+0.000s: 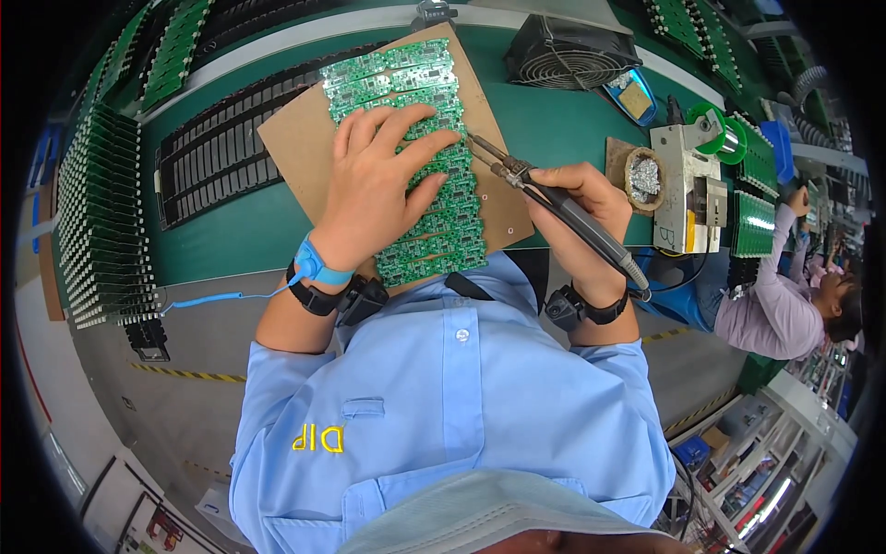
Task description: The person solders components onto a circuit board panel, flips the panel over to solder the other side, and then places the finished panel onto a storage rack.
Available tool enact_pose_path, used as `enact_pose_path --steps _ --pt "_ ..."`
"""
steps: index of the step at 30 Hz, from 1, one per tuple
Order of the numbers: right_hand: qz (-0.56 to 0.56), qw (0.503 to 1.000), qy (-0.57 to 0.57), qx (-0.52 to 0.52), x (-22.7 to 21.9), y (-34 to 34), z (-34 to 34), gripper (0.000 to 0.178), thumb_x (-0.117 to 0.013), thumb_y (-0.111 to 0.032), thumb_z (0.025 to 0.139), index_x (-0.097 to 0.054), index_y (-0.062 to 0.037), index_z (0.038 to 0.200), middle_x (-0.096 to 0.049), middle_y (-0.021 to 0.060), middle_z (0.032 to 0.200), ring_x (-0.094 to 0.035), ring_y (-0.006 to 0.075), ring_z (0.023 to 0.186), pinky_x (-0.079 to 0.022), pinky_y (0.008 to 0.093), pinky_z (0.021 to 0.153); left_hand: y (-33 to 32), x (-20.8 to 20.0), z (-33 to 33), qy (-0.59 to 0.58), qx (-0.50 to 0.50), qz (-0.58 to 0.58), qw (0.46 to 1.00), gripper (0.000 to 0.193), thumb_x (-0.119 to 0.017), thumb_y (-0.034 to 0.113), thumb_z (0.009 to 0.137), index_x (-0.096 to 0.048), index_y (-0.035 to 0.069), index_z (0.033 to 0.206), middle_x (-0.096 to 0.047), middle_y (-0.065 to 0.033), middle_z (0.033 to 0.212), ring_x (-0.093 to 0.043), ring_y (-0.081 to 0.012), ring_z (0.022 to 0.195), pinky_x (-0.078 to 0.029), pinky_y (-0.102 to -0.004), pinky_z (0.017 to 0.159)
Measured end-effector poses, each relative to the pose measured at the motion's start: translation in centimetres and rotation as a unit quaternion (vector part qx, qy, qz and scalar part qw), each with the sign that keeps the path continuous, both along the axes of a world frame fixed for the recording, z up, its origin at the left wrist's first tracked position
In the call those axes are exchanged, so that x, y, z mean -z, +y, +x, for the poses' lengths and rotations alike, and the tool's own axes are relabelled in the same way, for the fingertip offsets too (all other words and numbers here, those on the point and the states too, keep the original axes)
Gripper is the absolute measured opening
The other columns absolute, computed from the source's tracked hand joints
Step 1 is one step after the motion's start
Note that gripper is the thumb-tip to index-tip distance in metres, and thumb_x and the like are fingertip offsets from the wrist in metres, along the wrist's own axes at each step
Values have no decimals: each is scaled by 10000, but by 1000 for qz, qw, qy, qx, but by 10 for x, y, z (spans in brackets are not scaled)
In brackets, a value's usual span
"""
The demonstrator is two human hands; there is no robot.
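Several green circuit boards (pixel 432 222) lie side by side in a long column on a brown board (pixel 293 129) in front of me. My left hand (pixel 374 185) rests on the column with its fingers spread, fingertips touching the boards and covering part of them. A blue wrist strap with a coiled cord circles that wrist. My right hand (pixel 586 217) is wrapped round the dark handle of a soldering iron (pixel 577 222), which has a thin guide beside its shaft. The iron's tip points up and left to the boards' right edge, near my left index finger; whether it touches is too small to tell.
At left stand a black slotted tray (pixel 221 152) and a rack of upright circuit boards (pixel 101 217). A black fan (pixel 572 55) is at the back. On the right are a tip-cleaning pot (pixel 644 177), a solder spool (pixel 724 138) and a co-worker (pixel 780 295).
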State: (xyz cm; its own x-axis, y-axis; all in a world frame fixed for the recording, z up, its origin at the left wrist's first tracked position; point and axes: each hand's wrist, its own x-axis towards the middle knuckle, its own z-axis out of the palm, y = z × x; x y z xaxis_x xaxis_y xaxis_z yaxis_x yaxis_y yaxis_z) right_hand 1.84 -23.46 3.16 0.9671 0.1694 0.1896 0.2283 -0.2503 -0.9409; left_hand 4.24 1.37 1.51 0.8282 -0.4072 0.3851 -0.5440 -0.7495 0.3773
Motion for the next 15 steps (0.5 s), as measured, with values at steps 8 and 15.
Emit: enact_pose_path --steps 8,15 --pt "-38 989 -72 124 8 -22 -28 260 -731 110 819 -672 27 1058 -706 90 954 -682 123 882 -534 237 787 0 1 1 -2 6 -7 1000 418 -759 165 783 -686 183 1194 -580 -64 1315 -494 -326 1197 -344 -500 1050" --pt "-284 890 -158 319 16 -74 -60 283 -732 116 819 -669 29 1081 -704 120 997 -681 147 899 -538 250 803 0 2 0 -7 -4 -18 1000 399 -764 158 763 -692 220 1150 -585 -32 1261 -505 -295 1197 -329 -509 1084"
